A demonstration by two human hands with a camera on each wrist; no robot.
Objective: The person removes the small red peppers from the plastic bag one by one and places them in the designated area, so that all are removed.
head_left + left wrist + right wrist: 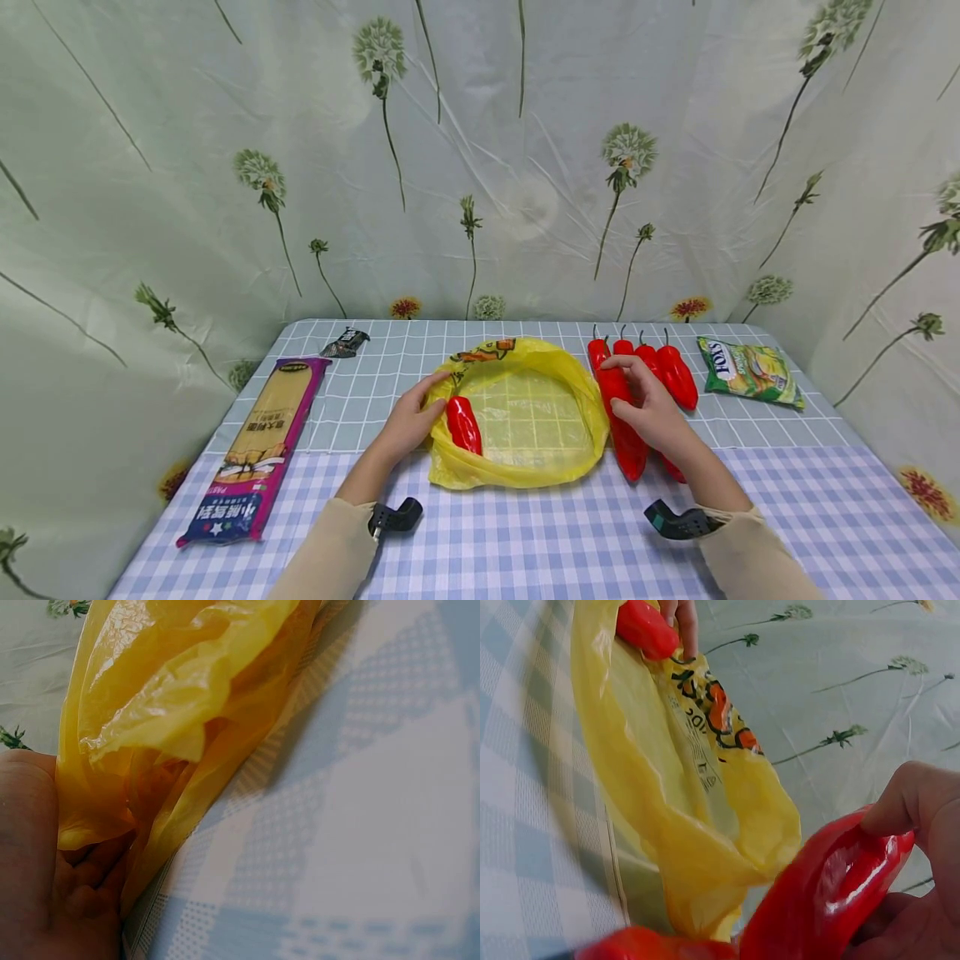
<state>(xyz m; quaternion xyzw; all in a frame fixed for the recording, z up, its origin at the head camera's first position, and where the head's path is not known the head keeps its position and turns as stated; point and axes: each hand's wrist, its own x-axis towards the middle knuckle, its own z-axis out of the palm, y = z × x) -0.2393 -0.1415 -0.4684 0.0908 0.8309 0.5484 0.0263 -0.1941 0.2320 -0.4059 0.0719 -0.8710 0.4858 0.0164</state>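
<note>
A yellow plastic bag (517, 477) lies with its mouth spread wide on the table, and a red pepper (463, 425) is inside its left end. My left hand (408, 421) holds the bag's left rim, thumb on the inner side; the left wrist view shows the yellow film (172, 690) between thumb and fingers. At the bag's right side, my right hand (654, 408) grips a glossy red pepper (825, 885), thumb on top and fingers beneath. More long red peppers (678, 379) with dark stems lie under and behind that hand, partly hidden by it.
On the left lies a long purple pasta packet (258, 446), with a small black wrapper (345, 342) behind it. A green FOX'S packet (750, 372) lies at the back right. Behind the table hangs a flower-printed curtain (525, 183). A checked cloth (525, 542) covers the table's front.
</note>
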